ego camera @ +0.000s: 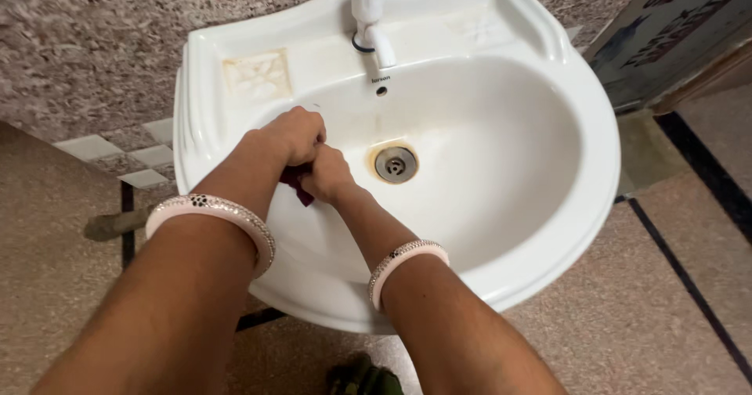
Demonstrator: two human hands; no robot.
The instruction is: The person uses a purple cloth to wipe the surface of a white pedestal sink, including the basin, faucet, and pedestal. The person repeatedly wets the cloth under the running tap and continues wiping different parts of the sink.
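Note:
Both my hands are inside a white wash basin (548, 176), pressed together over a small dark red cloth (296, 182). My left hand (291, 135) is closed in a fist on the cloth's upper part. Touching it from below, my right hand (329, 174) grips the same cloth, and a corner of the cloth hangs beneath the fingers. Each wrist wears a pale pink studded bangle. The rusty-rimmed metal drain (395, 164) lies just right of my hands. A white tap (370, 15) stands at the basin's back; no water is seen running.
The basin hangs against a speckled stone wall (94, 43). Stained soap recesses sit on its back ledge. Below is a brownish tiled floor (666, 324) with dark lines. A door frame edge (674, 43) stands at the upper right, and a dark object lies on the floor at the bottom centre.

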